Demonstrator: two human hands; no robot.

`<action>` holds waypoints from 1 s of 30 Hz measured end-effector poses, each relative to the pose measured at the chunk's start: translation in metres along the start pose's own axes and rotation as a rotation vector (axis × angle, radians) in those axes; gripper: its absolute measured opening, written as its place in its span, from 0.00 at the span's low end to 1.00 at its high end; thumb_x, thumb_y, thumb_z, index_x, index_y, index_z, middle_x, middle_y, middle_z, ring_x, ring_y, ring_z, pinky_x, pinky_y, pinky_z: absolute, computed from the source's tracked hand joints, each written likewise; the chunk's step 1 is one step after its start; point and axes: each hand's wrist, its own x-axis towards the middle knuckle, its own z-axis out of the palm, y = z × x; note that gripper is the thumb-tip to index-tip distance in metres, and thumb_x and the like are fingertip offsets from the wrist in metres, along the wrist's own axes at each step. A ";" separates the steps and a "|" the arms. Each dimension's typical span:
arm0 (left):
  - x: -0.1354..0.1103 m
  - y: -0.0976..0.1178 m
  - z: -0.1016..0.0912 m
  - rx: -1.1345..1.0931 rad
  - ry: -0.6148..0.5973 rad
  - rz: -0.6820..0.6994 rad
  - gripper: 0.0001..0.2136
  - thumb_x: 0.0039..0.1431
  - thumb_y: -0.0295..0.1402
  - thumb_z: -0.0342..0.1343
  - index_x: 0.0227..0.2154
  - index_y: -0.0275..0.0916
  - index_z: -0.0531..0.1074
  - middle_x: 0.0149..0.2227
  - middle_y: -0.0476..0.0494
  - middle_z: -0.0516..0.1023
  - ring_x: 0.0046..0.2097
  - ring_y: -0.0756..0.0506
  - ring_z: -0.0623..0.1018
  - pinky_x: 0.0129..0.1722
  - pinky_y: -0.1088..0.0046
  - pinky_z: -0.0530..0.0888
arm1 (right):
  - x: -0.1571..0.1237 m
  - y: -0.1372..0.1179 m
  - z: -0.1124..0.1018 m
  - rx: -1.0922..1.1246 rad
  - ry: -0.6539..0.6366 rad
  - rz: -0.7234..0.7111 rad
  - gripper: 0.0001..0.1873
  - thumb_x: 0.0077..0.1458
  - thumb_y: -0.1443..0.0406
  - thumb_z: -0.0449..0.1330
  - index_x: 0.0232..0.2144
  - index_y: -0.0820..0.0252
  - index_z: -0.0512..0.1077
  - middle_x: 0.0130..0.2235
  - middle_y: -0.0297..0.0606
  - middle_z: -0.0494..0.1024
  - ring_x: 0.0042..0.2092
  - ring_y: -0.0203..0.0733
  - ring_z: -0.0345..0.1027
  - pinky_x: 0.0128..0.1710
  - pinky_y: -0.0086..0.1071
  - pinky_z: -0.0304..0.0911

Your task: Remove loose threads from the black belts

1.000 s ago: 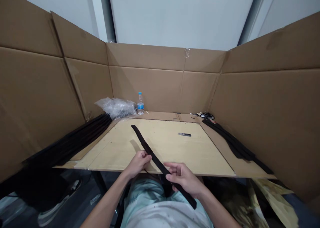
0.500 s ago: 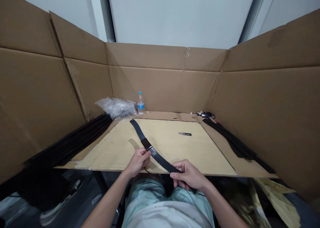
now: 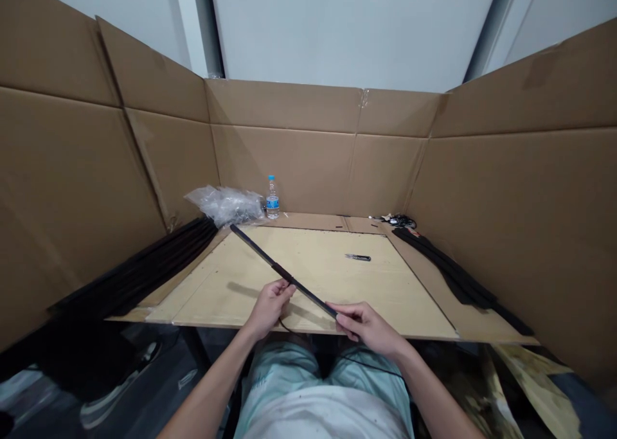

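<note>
Thumb and fingertips of the left hand (image 3: pixel 268 305) pinch a long black strip (image 3: pixel 312 296) just below the dark brown band (image 3: pixel 282 272) around it, while the right hand (image 3: pixel 371 328) grips it nearer the person, thumb against fingers; how much of its end lies inside that hand is hidden. Both grips are narrow, with nothing else visible in either. Held aloft over the near part of the pale board (image 3: pixel 385 297), the strip slants away to the far left and shows mostly a thin edge, its shadow falling on the board. From this pose, the step in hand seems to be handling and looking over the strip between two pinches; a next move calls for keeping both holds light and even, so that it neither twists nor slips, and for minding the thin dark cord (image 3: pixel 371 364) that lies across the lap. Small snips (image 3: pixel 358 257) lie on the board beyond the right hand, touched by neither. Farther out, black strips lie piled along the left side (image 3: pixel 144 268), with more along the right (image 3: pixel 448 268). At the back, crumpled clear plastic (image 3: pixel 226 204) sits just beside an upright water bottle (image 3: pixel 272 200), and cardboard walls (image 3: pixel 284 162) rise on three sides.
</note>
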 end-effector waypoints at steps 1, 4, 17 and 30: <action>0.000 0.001 0.000 0.009 -0.020 0.000 0.26 0.38 0.55 0.63 0.20 0.38 0.59 0.15 0.59 0.51 0.17 0.57 0.49 0.16 0.79 0.45 | 0.001 0.001 0.001 -0.005 0.023 0.011 0.34 0.49 0.47 0.61 0.50 0.67 0.71 0.25 0.32 0.66 0.24 0.28 0.49 0.24 0.25 0.49; -0.001 0.001 -0.002 0.050 -0.085 -0.032 0.28 0.40 0.58 0.59 0.15 0.39 0.54 0.13 0.59 0.49 0.16 0.57 0.48 0.17 0.77 0.44 | 0.002 0.002 0.001 -0.097 0.140 0.011 0.32 0.46 0.53 0.65 0.49 0.67 0.72 0.27 0.33 0.69 0.28 0.31 0.56 0.29 0.27 0.55; -0.002 -0.003 -0.009 -0.160 0.033 -0.248 0.26 0.46 0.45 0.61 0.13 0.40 0.49 0.15 0.57 0.46 0.18 0.57 0.48 0.17 0.76 0.44 | -0.005 0.012 -0.030 -0.082 -0.088 0.111 0.23 0.48 0.59 0.66 0.47 0.59 0.72 0.35 0.39 0.76 0.35 0.39 0.69 0.34 0.31 0.66; 0.003 0.010 0.001 -0.124 0.079 -0.467 0.23 0.47 0.40 0.59 0.12 0.39 0.49 0.15 0.56 0.46 0.18 0.57 0.48 0.17 0.77 0.45 | 0.002 0.004 -0.051 -0.161 -0.314 0.151 0.15 0.47 0.62 0.66 0.39 0.59 0.75 0.28 0.34 0.71 0.28 0.34 0.62 0.24 0.25 0.58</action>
